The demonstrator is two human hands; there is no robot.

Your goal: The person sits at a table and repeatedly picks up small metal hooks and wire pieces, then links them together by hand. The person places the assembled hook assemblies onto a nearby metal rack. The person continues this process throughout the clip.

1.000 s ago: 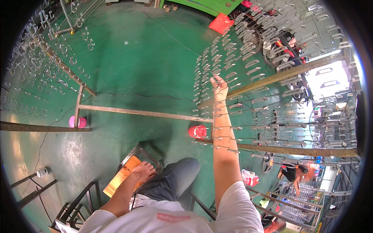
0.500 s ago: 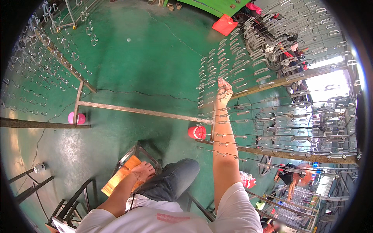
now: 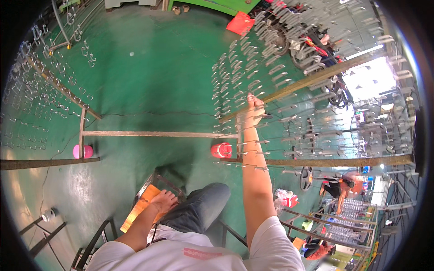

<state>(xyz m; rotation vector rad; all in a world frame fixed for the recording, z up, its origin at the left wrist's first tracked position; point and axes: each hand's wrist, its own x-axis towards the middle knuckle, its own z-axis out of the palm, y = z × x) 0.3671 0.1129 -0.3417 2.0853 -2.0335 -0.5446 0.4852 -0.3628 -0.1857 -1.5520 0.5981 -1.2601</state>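
- Metal pieces [image 3: 276, 70]: narrow, grey, hung in many rows to the right of the body, above and around a diagonal rail [image 3: 312, 80].
- Handling (judged): each piece light, rigid and unlikely to break; smooth faces may slip, and hanging rows may swing or snag when disturbed.
- Hold point (judged): pinch a single piece at mid-length with thumb and forefinger, clear of its bent ends.
- Right hand [image 3: 254, 109]: raised among the near rows; grip closed, fingers drawn together. Whether a piece is pinched cannot be told.
- Left hand [image 3: 165, 200]: grip relaxed, fingers loosely bent, resting on a wooden board [image 3: 138, 211] beside the knee; no object visible in it.
- Red bucket [image 3: 221, 150]: on the floor near the right-hand rack; contents cannot be made out.
- Pink bucket [image 3: 82, 151]: on the floor by the left-hand rack; contents not visible.
- Red bag [image 3: 240, 22]: on the floor beyond the rows; contents hidden.
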